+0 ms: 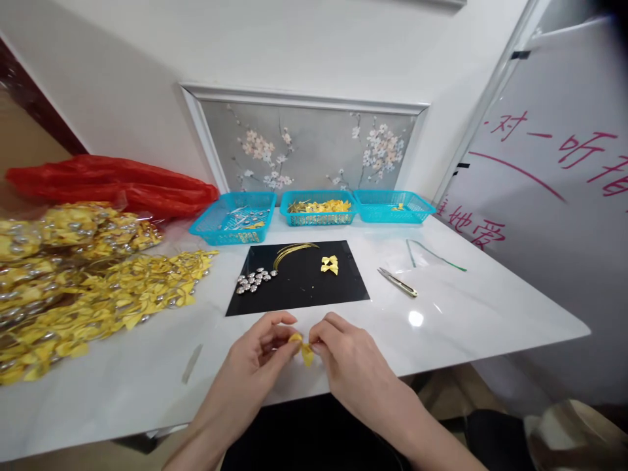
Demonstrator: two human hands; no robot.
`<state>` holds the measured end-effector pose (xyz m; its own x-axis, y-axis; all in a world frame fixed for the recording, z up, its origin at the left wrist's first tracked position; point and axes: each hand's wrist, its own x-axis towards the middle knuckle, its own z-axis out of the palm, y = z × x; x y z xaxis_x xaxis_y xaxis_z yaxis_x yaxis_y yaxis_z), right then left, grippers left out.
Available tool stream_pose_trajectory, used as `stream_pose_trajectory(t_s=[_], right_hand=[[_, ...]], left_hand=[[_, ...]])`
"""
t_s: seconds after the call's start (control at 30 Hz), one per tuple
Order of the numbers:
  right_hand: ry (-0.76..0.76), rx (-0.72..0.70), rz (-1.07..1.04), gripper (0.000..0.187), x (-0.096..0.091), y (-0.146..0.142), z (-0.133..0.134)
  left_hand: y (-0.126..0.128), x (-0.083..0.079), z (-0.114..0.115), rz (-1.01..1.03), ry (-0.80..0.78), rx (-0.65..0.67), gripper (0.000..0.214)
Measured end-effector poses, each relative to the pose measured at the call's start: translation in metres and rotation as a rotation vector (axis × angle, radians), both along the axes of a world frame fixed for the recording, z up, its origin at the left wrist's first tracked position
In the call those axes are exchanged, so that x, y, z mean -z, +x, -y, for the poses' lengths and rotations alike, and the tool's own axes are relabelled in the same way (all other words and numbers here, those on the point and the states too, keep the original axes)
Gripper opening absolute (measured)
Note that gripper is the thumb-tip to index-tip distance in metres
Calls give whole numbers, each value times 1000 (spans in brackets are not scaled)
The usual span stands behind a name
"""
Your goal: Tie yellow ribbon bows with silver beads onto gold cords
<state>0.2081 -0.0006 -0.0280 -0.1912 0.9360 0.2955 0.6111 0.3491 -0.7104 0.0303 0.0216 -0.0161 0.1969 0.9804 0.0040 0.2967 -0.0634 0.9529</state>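
Note:
Near the front edge of the white table, a yellow ribbon bow (307, 354) is pinched between the fingertips of both hands. My left hand (262, 350) is closed on its left side, and my right hand (346, 347) grips its right side. Just beyond them lies a black mat (294, 294). On it are several silver beads (252, 281) at the left, a curved bundle of gold wires (289, 252) at the back, and a few small yellow bows (329, 264) at the right. Whether a wire is in my fingers cannot be seen.
Three blue baskets (206, 230) stand along the wall, holding small parts. Yellow bow-and-bead strands (108, 294) are heaped at the left, with a red mesh bag (108, 183) behind. Thread snips (400, 283) and a green tie (436, 252) lie at the right.

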Motion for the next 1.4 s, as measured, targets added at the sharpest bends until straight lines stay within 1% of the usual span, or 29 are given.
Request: stream_pose_trajectory(t_s=[0.1,0.13,0.2,0.27,0.3,0.4,0.5,0.57,0.7,0.8,0.9,1.0,1.07,1.13,1.2,1.23,1.33,1.37,1.4], right_hand=[[41,41,-114,19,-13,5,11],[18,52,-181,17,-15,7,15],[-119,35,-364,19,-19,10,22],[-288,-39,-539,26,-20,11,28],[-335,-75,-601,28,-21,11,31],[-345,-138,-733,35,-23,8,36],[-376,-164,-880,36,-24,4,37],[-363,-160,-935,35,-24,1,37],[-301,-146,-958,26,-20,-2,36],[-227,-92,-894,18,-15,1,37],[-124,-40,-818,17,-9,7,40],[-7,-92,-800,25,-5,7,47],[59,-92,-795,30,-5,5,52],[72,-53,-771,30,-8,2,54],[102,-31,-698,21,-14,0,53],[158,-26,-646,17,-17,0,51],[417,16,-509,19,-27,-2,45],[469,34,-491,20,-29,-3,43],[486,46,-480,21,-30,-4,42]], left_hand=[[5,-11,10,63,7,-11,15],[7,-15,14,79,17,-27,11],[10,-22,21,108,38,-55,8],[12,-29,29,140,51,-61,9],[14,-31,32,153,46,-57,10],[17,-37,41,188,-45,-65,11],[21,-40,47,260,-178,-153,15],[22,-41,49,302,-222,-190,18],[20,-34,46,394,-227,-129,19],[16,-27,43,552,-337,-142,20],[15,-25,41,728,-486,-235,23],[20,-28,42,811,-630,-418,26],[24,-31,42,853,-709,-510,30],[27,-33,43,912,-760,-532,30],[28,-34,44,980,-803,-533,29],[28,-34,44,1016,-831,-535,30],[27,-34,44,1111,-882,-547,35],[27,-34,44,1129,-886,-552,37],[27,-35,44,1138,-883,-554,38]])
